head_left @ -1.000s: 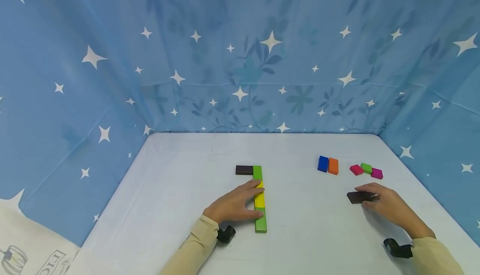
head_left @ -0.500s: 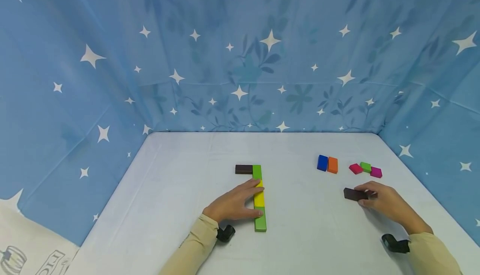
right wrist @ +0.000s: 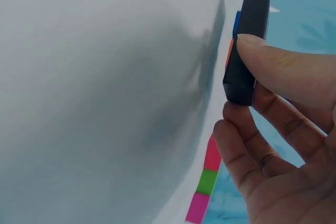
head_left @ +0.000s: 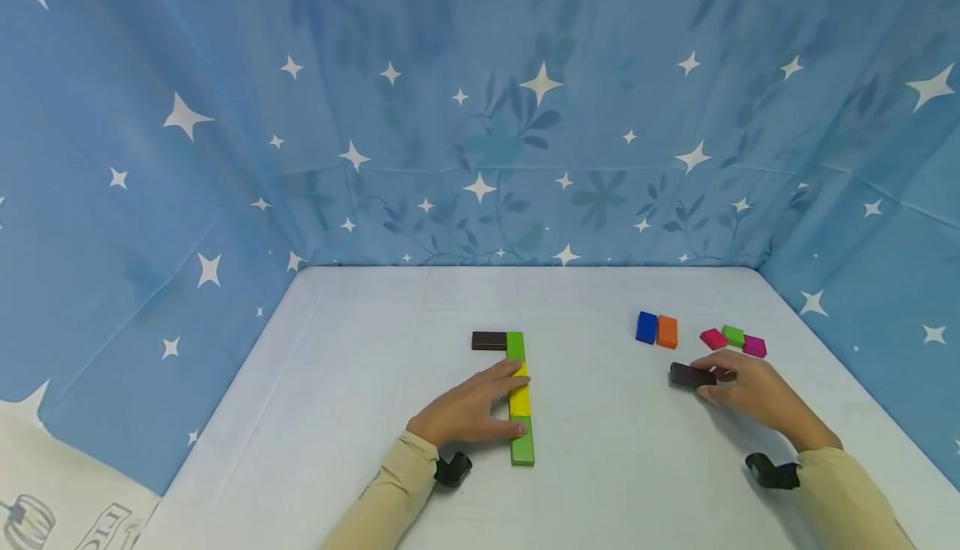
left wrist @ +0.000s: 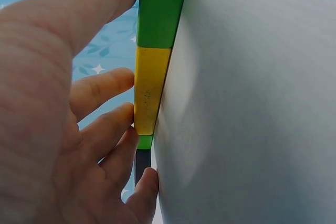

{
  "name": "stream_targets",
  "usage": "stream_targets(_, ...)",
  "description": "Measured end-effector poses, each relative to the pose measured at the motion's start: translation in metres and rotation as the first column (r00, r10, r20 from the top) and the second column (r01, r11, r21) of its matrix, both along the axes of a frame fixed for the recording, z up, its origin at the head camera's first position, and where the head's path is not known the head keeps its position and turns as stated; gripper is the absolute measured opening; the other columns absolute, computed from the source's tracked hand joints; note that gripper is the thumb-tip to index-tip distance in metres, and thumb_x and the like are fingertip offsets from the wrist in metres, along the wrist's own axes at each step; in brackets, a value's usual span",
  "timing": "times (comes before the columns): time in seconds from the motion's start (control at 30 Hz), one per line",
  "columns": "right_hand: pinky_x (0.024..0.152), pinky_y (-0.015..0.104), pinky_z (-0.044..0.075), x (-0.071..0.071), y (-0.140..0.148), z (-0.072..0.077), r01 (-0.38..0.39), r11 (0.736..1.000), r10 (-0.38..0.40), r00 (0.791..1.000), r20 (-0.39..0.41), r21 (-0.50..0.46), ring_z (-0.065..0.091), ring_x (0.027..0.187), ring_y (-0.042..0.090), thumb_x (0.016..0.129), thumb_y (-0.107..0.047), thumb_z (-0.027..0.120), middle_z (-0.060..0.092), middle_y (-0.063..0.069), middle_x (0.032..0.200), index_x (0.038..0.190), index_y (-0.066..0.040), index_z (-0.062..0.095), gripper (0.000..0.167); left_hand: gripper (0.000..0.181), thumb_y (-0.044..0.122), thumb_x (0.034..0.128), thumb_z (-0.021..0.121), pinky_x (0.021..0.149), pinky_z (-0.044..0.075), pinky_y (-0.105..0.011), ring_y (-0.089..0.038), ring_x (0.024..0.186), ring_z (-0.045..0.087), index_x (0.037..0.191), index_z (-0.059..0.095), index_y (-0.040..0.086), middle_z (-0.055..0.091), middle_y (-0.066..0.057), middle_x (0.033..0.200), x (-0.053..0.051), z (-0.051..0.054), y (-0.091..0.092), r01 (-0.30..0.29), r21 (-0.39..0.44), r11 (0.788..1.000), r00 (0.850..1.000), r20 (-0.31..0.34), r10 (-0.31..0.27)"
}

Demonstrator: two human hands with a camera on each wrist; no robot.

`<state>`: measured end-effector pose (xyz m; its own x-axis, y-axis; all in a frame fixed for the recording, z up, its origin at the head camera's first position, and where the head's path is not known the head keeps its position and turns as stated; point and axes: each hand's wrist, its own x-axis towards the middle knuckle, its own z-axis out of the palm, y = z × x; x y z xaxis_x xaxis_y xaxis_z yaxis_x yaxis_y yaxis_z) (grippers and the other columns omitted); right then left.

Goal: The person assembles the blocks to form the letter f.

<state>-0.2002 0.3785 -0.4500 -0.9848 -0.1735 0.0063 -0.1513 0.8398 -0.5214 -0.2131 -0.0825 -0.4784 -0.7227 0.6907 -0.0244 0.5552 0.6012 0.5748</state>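
Observation:
Between thumb and fingertips, my right hand (head_left: 757,396) pinches a black rectangular block (head_left: 687,375); in the right wrist view that block (right wrist: 249,24) is held off the white table. My left hand (head_left: 467,407) rests its fingertips on a straight row of blocks. The row has a green block (head_left: 522,448) at the near end, a yellow block (head_left: 519,402) in the middle and another green block (head_left: 514,342) at the far end. A second black block (head_left: 489,341) lies crosswise, its right end against the far green block.
Blue (head_left: 646,327) and orange (head_left: 667,332) blocks lie side by side at the back right of the table (head_left: 360,417). Farther right, red (head_left: 713,339), green (head_left: 733,336) and magenta (head_left: 754,346) blocks sit together. A blue star-patterned curtain (head_left: 450,133) surrounds the table's back and sides.
My right hand has carried the black block to the left and slightly toward the back. The left hand and the row of blocks have stayed in place.

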Motion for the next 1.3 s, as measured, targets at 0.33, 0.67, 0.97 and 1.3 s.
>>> stream_targets(0.33, 0.089, 0.064, 0.059, -0.019, -0.028, 0.007, -0.048, 0.999, 0.047, 0.999, -0.027, -0.011, 0.064, 0.108, 0.044, 0.091, -0.009, 0.084, 0.068, 0.021, 0.119, 0.126, 0.002, 0.074, 0.037, 0.076, 0.05, 0.1003, 0.073, 0.128, 0.025, -0.04, -0.019, 0.161, 0.022, 0.164, 0.047, 0.017, 0.03, 0.001, 0.175, 0.0, -0.001, -0.002, -0.017, 0.005, 1.0, 1.0, 0.006, 0.017)
stream_targets(0.67, 0.092, 0.058, 0.058, -0.039, -0.058, 0.014, -0.1, 0.993, 0.097, 0.994, -0.054, -0.059, 0.064, 0.107, 0.039, 0.092, -0.009, 0.083, 0.07, 0.016, 0.116, 0.124, 0.002, 0.075, 0.035, 0.076, 0.05, 0.1003, 0.073, 0.129, 0.024, -0.038, -0.017, 0.161, 0.021, 0.164, 0.047, 0.017, 0.03, 0.001, 0.174, 0.001, -0.001, 0.002, -0.016, -0.003, 1.0, 1.0, 0.003, 0.016)
stream_targets(0.97, 0.097, 0.061, 0.056, -0.06, -0.091, 0.014, -0.174, 0.979, 0.166, 0.983, -0.077, -0.107, 0.065, 0.108, 0.038, 0.093, -0.007, 0.082, 0.071, 0.013, 0.116, 0.123, 0.0, 0.076, 0.032, 0.075, 0.05, 0.1002, 0.073, 0.128, 0.025, -0.037, -0.016, 0.161, 0.022, 0.163, 0.048, 0.018, 0.03, 0.002, 0.174, 0.001, 0.001, 0.002, -0.024, -0.019, 1.0, 1.0, 0.001, 0.024)
stream_targets(1.3, 0.095, 0.056, 0.057, -0.08, -0.128, 0.014, -0.224, 0.965, 0.214, 0.973, -0.084, -0.134, 0.065, 0.105, 0.033, 0.091, -0.004, 0.083, 0.072, 0.01, 0.113, 0.121, 0.0, 0.077, 0.03, 0.076, 0.052, 0.0996, 0.073, 0.128, 0.025, -0.037, -0.016, 0.161, 0.022, 0.163, 0.049, 0.019, 0.031, 0.003, 0.174, 0.0, -0.002, 0.003, -0.037, -0.031, 0.999, 0.999, 0.001, 0.037)
